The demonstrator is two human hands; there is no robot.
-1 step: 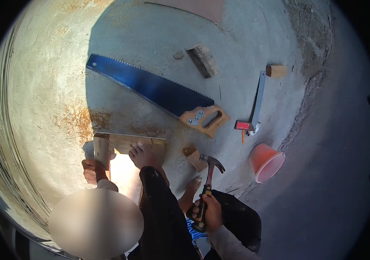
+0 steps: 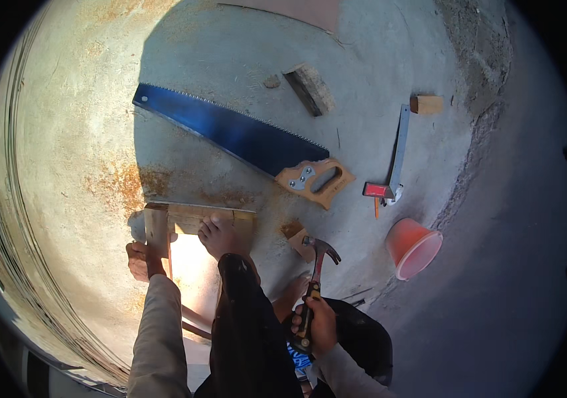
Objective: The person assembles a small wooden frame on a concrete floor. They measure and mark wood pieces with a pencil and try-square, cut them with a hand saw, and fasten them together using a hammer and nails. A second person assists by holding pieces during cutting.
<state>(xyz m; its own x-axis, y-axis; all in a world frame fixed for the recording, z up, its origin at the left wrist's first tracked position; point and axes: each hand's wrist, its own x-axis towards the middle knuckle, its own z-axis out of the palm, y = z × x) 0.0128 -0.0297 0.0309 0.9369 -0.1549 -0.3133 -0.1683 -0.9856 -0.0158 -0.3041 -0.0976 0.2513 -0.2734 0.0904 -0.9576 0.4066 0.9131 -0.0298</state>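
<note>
My right hand [image 2: 321, 325] is wrapped round the dark, yellow-marked handle of a claw hammer [image 2: 316, 285], its metal head raised away from me and the claw pointing right. On the left, my left hand [image 2: 139, 261] closes on the near end of a short wooden board [image 2: 156, 232]. That board meets a longer wooden piece [image 2: 187, 213] at a corner, forming part of a frame on the ground. My bare foot [image 2: 218, 235] presses on the longer piece. The hammer head is apart from the wood. Fingertips of my left hand are partly hidden by the board.
Beyond the frame lies a handsaw [image 2: 230, 132] with a blue blade and wooden handle. A wood block [image 2: 300, 242] sits near the hammer head. Farther right are a try square [image 2: 396, 152], an orange pencil [image 2: 376, 208], a small block [image 2: 426, 104] and a tipped pinkish-red bucket [image 2: 413, 249].
The view has shifted slightly. My left forearm now shows where a blurred oval covered it. Both hands keep their grip, and the hammer sits slightly farther left in view.
</note>
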